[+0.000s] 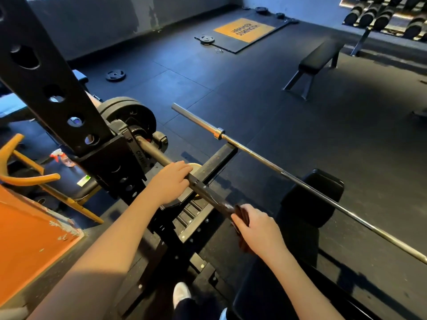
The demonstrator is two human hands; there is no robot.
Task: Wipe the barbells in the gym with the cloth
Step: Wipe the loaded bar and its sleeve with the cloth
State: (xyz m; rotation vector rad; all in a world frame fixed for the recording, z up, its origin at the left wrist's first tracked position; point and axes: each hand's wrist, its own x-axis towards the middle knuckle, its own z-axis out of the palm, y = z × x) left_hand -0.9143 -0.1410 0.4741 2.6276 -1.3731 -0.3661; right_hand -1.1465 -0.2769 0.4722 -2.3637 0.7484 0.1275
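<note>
A dark barbell rests on the rack hook, loaded with black plates at its far end. My left hand grips the shaft near the rack. My right hand holds a dark brown cloth wrapped round the same shaft, closer to me. A second, silver barbell lies diagonally across the black bench, apart from both hands.
The black rack upright with holes stands at the left. A spray bottle sits behind it. A bench pad lies under the bars. A flat bench, loose plates and a dumbbell rack stand farther off.
</note>
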